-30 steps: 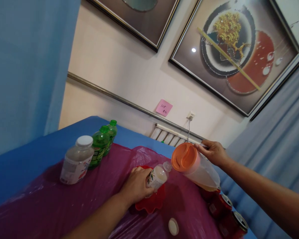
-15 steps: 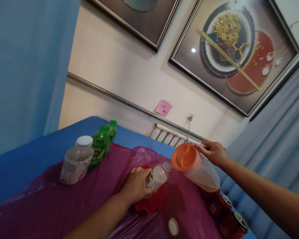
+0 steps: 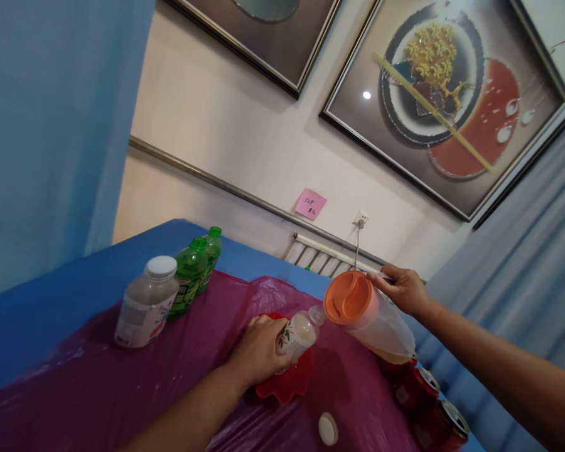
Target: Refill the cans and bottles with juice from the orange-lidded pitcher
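Note:
My left hand (image 3: 260, 353) is wrapped round a small clear bottle (image 3: 297, 336) with a white leaf-patterned label. The bottle is uncapped and leans to the right above a red scalloped dish (image 3: 285, 386). My right hand (image 3: 405, 289) grips the handle of a translucent pitcher (image 3: 386, 329), tilted to the left. Its orange lid (image 3: 348, 297) is close to the bottle's mouth, and pale brownish liquid lies low in the pitcher. I cannot make out any stream between them. A white cap (image 3: 328, 429) lies on the purple plastic sheet (image 3: 179, 389).
At the left, a white-lidded jar (image 3: 147, 304) stands beside two green bottles (image 3: 188, 276). Red cans (image 3: 440, 427) stand at the right edge, below the pitcher. Behind the blue table (image 3: 75, 295) are a wall with a pipe, a radiator and a socket.

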Action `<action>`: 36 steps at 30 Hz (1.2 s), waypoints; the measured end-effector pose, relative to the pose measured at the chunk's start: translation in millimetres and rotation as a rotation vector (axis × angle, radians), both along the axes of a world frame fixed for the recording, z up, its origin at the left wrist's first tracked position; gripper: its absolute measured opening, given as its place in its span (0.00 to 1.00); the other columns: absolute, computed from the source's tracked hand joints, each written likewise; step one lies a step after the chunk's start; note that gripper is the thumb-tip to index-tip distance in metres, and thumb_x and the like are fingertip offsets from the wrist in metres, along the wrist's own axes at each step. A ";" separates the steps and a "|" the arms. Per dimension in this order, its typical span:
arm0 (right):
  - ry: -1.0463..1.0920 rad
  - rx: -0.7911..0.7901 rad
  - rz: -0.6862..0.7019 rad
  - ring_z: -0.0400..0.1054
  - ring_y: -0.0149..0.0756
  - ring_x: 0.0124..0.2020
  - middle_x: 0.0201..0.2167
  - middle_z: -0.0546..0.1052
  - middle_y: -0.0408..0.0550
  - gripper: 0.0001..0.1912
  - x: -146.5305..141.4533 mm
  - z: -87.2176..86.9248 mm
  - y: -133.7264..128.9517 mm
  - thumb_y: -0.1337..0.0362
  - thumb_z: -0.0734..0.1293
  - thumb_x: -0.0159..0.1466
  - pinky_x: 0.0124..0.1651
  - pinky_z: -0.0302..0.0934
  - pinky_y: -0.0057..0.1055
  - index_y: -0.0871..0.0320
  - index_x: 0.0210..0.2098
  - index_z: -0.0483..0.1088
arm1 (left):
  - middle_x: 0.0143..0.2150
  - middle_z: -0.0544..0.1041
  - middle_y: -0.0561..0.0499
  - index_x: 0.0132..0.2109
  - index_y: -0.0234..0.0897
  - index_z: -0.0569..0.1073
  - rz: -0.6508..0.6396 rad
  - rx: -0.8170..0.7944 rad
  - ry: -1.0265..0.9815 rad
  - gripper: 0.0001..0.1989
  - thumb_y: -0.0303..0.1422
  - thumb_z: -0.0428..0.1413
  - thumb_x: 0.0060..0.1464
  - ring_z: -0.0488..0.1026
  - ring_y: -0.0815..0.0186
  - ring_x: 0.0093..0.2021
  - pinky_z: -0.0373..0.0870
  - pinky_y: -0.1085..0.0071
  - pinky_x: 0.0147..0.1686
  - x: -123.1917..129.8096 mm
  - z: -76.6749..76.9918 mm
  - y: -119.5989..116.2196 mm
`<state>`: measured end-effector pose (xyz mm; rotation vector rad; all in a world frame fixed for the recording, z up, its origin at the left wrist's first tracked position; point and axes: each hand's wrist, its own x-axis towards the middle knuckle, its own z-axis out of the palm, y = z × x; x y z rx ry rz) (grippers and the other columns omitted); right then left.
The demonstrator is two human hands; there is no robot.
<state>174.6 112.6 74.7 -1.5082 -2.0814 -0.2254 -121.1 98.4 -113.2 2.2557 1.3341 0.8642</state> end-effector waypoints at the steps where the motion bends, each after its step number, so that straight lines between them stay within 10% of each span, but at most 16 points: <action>1: 0.002 0.000 0.001 0.45 0.27 0.20 0.16 0.49 0.36 0.32 -0.1 0.3 0.2 0.35 0.62 0.61 0.22 0.41 0.28 0.53 0.18 0.51 | 0.43 0.79 0.49 0.44 0.43 0.76 0.001 0.004 0.000 0.21 0.45 0.67 0.43 0.72 0.51 0.47 0.61 0.62 0.46 0.0 0.3 -0.3; 36: -0.018 0.033 -0.009 0.45 0.27 0.20 0.16 0.49 0.36 0.31 1.2 -3.7 -0.4 0.36 0.62 0.61 0.23 0.41 0.28 0.53 0.18 0.50 | 0.41 0.79 0.50 0.41 0.43 0.76 0.009 0.040 -0.016 0.19 0.45 0.67 0.42 0.72 0.51 0.46 0.61 0.63 0.44 0.6 -4.0 0.2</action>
